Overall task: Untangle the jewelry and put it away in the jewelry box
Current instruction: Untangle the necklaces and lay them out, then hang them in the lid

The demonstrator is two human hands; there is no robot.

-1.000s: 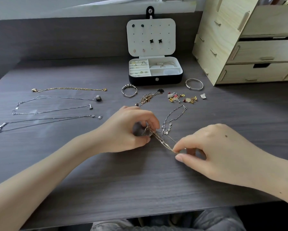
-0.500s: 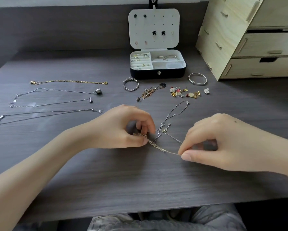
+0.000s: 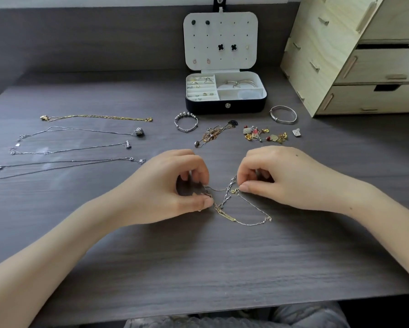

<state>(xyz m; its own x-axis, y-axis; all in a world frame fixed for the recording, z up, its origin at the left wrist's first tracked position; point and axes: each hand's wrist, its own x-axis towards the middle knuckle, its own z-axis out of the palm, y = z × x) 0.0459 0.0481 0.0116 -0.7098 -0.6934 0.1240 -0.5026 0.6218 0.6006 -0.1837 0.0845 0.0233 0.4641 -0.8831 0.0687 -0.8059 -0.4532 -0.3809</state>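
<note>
Pinching the tangled chains (image 3: 224, 202) from both sides, head view. The left hand (image 3: 172, 185) has its grip curled, thumb and fingertips closed on the clump's left end. The right hand (image 3: 281, 178) has its grip nipping a small gold link at the right end. Mixed silver and gold strands sag onto the bench (image 3: 198, 268), well in front of the jewelry box (image 3: 226, 107), and one loop trails further out from it.

The jewelry box is dark outside and white inside, with a round snap on the front wall. Its lid (image 3: 220, 29) stands upright, holding two black clover studs (image 3: 227, 47) and other small earrings. Rings (image 3: 201, 87) sit in the left compartment and thin bangles (image 3: 239, 83) in the back right one.

- **Just in front of the box:** a beaded bangle (image 3: 186, 121), a second chain tangle (image 3: 213, 134) and a pile of charms (image 3: 265, 136).
- **Front right of it:** a silver bangle (image 3: 283, 114) and a small silver pendant (image 3: 296, 132).
- **Far left of the box:** a gold necklace (image 3: 97, 117) and three silver necklaces (image 3: 68, 150), laid out straight in rows, apart from each other.
- **Right of the box:** a pale wooden drawer unit (image 3: 340, 67), standing on the bench.

The bench is dark grey woodgrain, with a dark panel (image 3: 80, 43) rising behind the box. Grey trousers show past the bench's near edge.
</note>
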